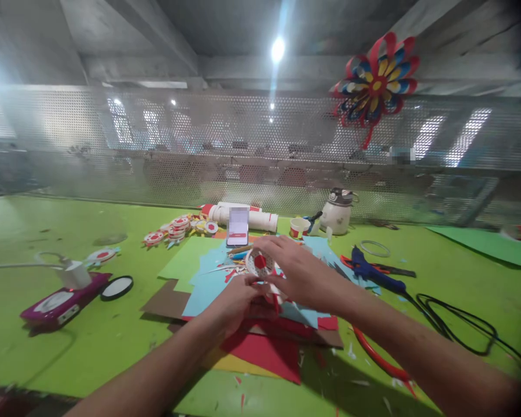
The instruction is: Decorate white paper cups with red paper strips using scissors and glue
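Observation:
Over the middle of the table, both hands hold a small round paper craft piece [259, 262], white with a red centre. My left hand [239, 298] has its fingers closed around the lower edge. My right hand [294, 269] curls over the top and right side. Red and white parts of the piece hang below the fingers, partly hidden by them. Light blue paper sheets [204, 298] lie beneath, with paper scraps, a blue pen [239, 255] and a brown stick near the fingertips. Just behind the hands a phone [238, 227] stands upright.
A blue glue gun [375, 272] with a black cable lies right. Left are a purple power strip [65, 301], a black-rimmed disc [117, 287] and stacked round paper pieces [178, 229]. White rolls [260, 220], a paper cup [299, 227] and a bottle [336, 215] stand behind.

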Tool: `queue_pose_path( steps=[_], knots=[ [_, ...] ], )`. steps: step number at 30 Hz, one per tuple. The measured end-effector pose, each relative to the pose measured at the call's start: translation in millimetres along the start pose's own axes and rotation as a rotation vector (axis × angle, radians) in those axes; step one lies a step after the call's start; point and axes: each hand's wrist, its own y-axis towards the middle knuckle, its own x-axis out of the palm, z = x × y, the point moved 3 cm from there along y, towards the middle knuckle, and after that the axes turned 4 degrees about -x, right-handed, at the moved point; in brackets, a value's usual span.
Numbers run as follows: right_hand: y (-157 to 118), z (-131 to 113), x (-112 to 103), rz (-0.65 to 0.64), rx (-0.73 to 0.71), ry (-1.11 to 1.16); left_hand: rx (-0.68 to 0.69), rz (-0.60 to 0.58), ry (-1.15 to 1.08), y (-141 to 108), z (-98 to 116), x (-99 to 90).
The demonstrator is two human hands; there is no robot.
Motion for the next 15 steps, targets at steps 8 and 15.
queue_pose_path(
  steps=[8,15],
  knots=[
    [-71.5,-5.6,-5.9,0.143,0.123,0.266,-0.040,-0.024,0.029,0.3,1.0,2.3],
    [-88.8,14.8,16.2,0.174,0.427,1.149,-0.047,-0.050,0.015,2.5,-5.0,-0.7]
  ],
)
